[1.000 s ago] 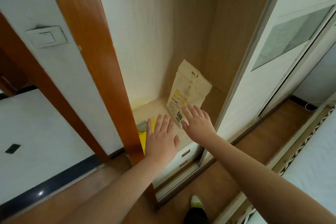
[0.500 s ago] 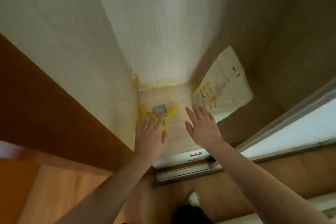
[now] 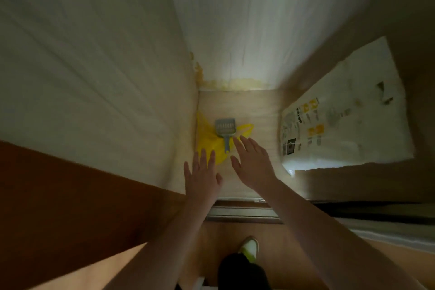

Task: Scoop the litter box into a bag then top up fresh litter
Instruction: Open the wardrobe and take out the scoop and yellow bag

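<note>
Both hands hold nothing, fingers straight: the right hand has swung from the litter bag toward the scoop on the yellow bag. Left hand follows, so collecting the tools likely comes first.

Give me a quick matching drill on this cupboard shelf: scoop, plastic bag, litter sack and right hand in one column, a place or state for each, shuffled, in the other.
Things:
1. grey scoop
2. yellow plastic bag
3. litter sack
4. right hand

Places or states:
A. leaning against the right wall of the cupboard
B. open, fingers spread, just short of the scoop's handle
C. lying on top of the bag
D. spread flat on the shelf by the left wall

Pairs: 1-C, 2-D, 3-A, 4-B
</note>
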`<state>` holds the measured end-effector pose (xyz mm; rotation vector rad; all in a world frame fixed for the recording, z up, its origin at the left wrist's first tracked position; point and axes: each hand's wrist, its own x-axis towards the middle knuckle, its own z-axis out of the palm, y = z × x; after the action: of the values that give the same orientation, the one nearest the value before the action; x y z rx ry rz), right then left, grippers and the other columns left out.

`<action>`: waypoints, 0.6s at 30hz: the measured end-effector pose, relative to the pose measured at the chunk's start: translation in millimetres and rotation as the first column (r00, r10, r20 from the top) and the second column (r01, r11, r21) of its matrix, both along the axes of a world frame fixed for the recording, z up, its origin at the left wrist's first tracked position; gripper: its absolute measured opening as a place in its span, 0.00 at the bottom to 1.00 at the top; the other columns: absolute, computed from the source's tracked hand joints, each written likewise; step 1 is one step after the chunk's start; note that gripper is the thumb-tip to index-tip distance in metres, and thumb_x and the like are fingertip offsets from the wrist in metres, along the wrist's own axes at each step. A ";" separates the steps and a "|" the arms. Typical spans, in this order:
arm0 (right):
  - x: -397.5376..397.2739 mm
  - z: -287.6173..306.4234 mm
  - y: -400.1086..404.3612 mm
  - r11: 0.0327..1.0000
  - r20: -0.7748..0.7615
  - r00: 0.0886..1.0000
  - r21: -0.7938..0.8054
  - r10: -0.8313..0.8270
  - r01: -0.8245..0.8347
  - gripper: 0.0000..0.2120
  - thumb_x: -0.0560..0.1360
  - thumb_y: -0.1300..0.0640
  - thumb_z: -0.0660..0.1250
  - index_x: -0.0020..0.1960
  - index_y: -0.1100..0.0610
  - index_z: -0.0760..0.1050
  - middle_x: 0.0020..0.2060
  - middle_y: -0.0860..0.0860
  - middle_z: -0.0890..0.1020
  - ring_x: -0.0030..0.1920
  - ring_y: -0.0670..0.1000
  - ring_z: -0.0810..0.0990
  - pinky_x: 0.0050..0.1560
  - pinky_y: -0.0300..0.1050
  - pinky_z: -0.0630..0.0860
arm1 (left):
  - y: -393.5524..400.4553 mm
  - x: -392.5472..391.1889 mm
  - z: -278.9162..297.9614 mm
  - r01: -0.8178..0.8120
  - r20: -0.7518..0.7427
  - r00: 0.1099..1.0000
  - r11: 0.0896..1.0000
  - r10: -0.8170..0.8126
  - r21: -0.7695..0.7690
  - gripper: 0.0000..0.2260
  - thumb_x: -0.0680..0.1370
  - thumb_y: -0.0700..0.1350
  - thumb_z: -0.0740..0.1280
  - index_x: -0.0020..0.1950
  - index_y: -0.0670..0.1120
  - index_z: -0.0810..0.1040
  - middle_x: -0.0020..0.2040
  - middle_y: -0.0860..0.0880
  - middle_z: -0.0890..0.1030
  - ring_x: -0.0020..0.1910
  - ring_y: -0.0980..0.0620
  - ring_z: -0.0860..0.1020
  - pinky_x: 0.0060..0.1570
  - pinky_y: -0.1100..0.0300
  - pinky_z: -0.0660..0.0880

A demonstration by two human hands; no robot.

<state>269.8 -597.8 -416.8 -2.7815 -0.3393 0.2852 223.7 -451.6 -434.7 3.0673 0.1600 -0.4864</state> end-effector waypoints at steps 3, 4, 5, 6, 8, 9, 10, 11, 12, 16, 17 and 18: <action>15.9 -39.0 2.7 1.000 -0.016 1.000 0.010 -0.015 0.016 0.29 0.76 0.44 0.54 0.73 0.56 0.66 0.68 0.56 0.73 0.67 0.59 0.73 0.62 0.56 0.73 | -3.5 15.7 -32.6 -0.070 -0.010 0.998 0.997 0.070 -0.045 0.33 0.74 0.54 0.67 0.77 0.49 0.62 0.77 0.44 0.63 0.76 0.43 0.62 0.69 0.38 0.62; 20.9 -52.1 3.0 1.000 -0.023 1.000 0.013 -0.016 0.016 0.28 0.76 0.45 0.56 0.73 0.57 0.66 0.68 0.56 0.73 0.67 0.59 0.72 0.63 0.55 0.72 | -3.3 22.9 -44.7 -0.091 0.008 0.996 0.995 0.091 -0.049 0.33 0.74 0.54 0.68 0.77 0.50 0.63 0.77 0.44 0.64 0.75 0.43 0.63 0.68 0.38 0.63; 25.7 -64.7 3.5 1.000 -0.031 0.999 0.014 -0.019 0.020 0.28 0.77 0.46 0.58 0.73 0.57 0.65 0.68 0.56 0.73 0.67 0.58 0.72 0.63 0.54 0.72 | -3.1 30.3 -55.5 -0.115 0.009 0.993 0.992 0.115 -0.043 0.34 0.75 0.55 0.67 0.78 0.50 0.60 0.78 0.45 0.61 0.76 0.43 0.60 0.70 0.38 0.61; 30.2 -76.9 4.9 0.999 -0.030 0.999 0.019 -0.029 0.030 0.28 0.76 0.47 0.60 0.73 0.58 0.66 0.67 0.56 0.74 0.67 0.58 0.73 0.63 0.54 0.72 | -3.3 37.7 -66.9 -0.139 -0.001 0.990 0.989 0.139 -0.041 0.34 0.77 0.57 0.64 0.79 0.51 0.55 0.79 0.45 0.56 0.78 0.44 0.55 0.71 0.39 0.57; 39.7 -96.2 9.1 0.996 -0.027 0.996 0.035 -0.082 0.083 0.27 0.74 0.48 0.64 0.70 0.59 0.69 0.63 0.57 0.77 0.62 0.58 0.77 0.57 0.54 0.74 | -3.9 52.4 -89.3 -0.204 -0.018 0.979 0.978 0.203 -0.052 0.34 0.79 0.59 0.59 0.80 0.53 0.48 0.81 0.47 0.49 0.79 0.46 0.48 0.73 0.40 0.50; 45.3 -105.1 11.7 0.992 -0.028 0.992 0.038 -0.122 0.123 0.26 0.74 0.49 0.66 0.68 0.60 0.71 0.60 0.57 0.79 0.59 0.59 0.78 0.55 0.54 0.75 | -4.2 59.2 -98.7 -0.233 -0.022 0.972 0.971 0.232 -0.048 0.34 0.79 0.59 0.59 0.80 0.54 0.47 0.81 0.47 0.48 0.79 0.46 0.46 0.74 0.40 0.49; 51.1 -112.2 15.4 0.987 -0.043 0.987 0.039 -0.157 0.159 0.25 0.74 0.49 0.66 0.68 0.59 0.71 0.59 0.57 0.79 0.58 0.60 0.78 0.54 0.54 0.75 | -3.8 64.2 -106.6 -0.255 -0.022 0.967 0.966 0.254 -0.047 0.35 0.79 0.59 0.59 0.80 0.54 0.46 0.81 0.47 0.48 0.79 0.46 0.46 0.74 0.39 0.49; 57.3 -118.7 19.5 0.982 -0.074 0.981 0.041 -0.179 0.182 0.24 0.76 0.49 0.65 0.67 0.59 0.71 0.58 0.57 0.78 0.57 0.61 0.78 0.53 0.54 0.74 | -3.0 67.8 -113.4 -0.271 -0.022 0.962 0.961 0.271 -0.052 0.35 0.78 0.59 0.60 0.80 0.54 0.47 0.81 0.47 0.47 0.79 0.46 0.46 0.73 0.39 0.50; 63.7 -123.9 23.8 0.979 -0.109 0.975 0.043 -0.194 0.200 0.22 0.77 0.49 0.63 0.67 0.59 0.70 0.57 0.57 0.78 0.57 0.61 0.77 0.53 0.54 0.73 | -1.6 71.8 -119.2 -0.282 -0.025 0.959 0.958 0.281 -0.060 0.35 0.78 0.59 0.61 0.80 0.54 0.47 0.81 0.47 0.47 0.79 0.45 0.46 0.73 0.39 0.51; 81.3 -143.1 42.4 0.955 -0.209 0.942 0.084 -0.261 0.284 0.18 0.79 0.48 0.58 0.64 0.57 0.69 0.57 0.57 0.76 0.58 0.62 0.76 0.53 0.55 0.72 | 9.3 79.7 -135.1 -0.314 -0.029 0.950 0.946 0.312 -0.076 0.35 0.79 0.57 0.63 0.80 0.54 0.47 0.80 0.46 0.49 0.78 0.43 0.50 0.72 0.42 0.60; 84.2 -148.7 47.1 0.938 -0.250 0.924 0.118 -0.290 0.326 0.18 0.79 0.48 0.58 0.64 0.57 0.68 0.57 0.58 0.77 0.58 0.62 0.76 0.54 0.55 0.72 | 12.3 80.8 -139.2 -0.323 -0.024 0.946 0.942 0.323 -0.086 0.35 0.79 0.56 0.63 0.80 0.54 0.47 0.80 0.46 0.50 0.78 0.43 0.52 0.71 0.43 0.62; 86.3 -154.3 51.0 0.912 -0.306 0.896 0.156 -0.321 0.380 0.19 0.78 0.47 0.59 0.65 0.57 0.67 0.57 0.59 0.77 0.58 0.62 0.76 0.54 0.55 0.72 | 14.3 81.6 -142.6 -0.335 -0.021 0.942 0.937 0.334 -0.096 0.34 0.79 0.55 0.63 0.80 0.53 0.48 0.80 0.46 0.52 0.77 0.44 0.55 0.69 0.44 0.65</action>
<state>356.2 -546.8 -571.1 -2.4851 0.1948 0.5046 305.3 -437.3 -577.2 2.8554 0.6257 -0.4638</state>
